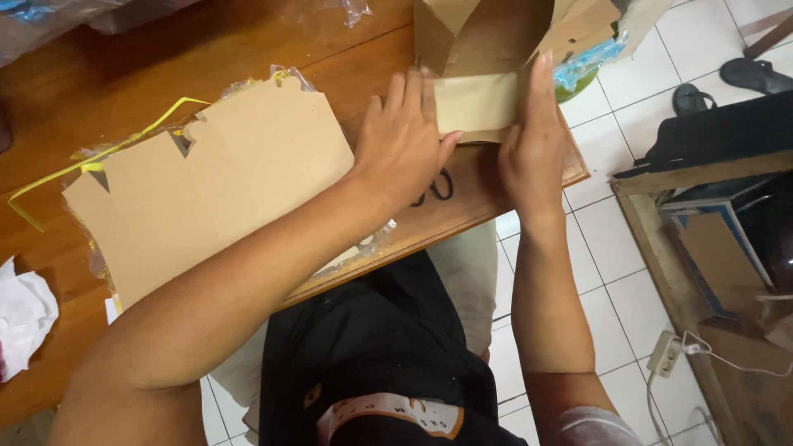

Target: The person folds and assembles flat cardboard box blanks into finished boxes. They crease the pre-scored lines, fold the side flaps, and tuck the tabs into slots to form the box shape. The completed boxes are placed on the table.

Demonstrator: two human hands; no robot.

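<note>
A brown cardboard box (487, 37) stands near the right corner of the wooden table (124, 74), with one pale flap (475, 103) folded down toward me. My left hand (401, 140) lies flat with its fingers on the left part of that flap. My right hand (533, 136) presses along the flap's right edge, fingers straight and pointing away from me. A stack of flat die-cut cardboard sheets (206, 182) lies to the left of my left forearm, in clear plastic wrap.
A yellow strap (99, 157) runs along the stack's far left edge. White crumpled paper (25, 318) lies at the table's left. Blue plastic (586, 62) sticks out beside the box. On the tiled floor are sandals (743, 78), a wooden frame (661, 248) and a white power strip (665, 351).
</note>
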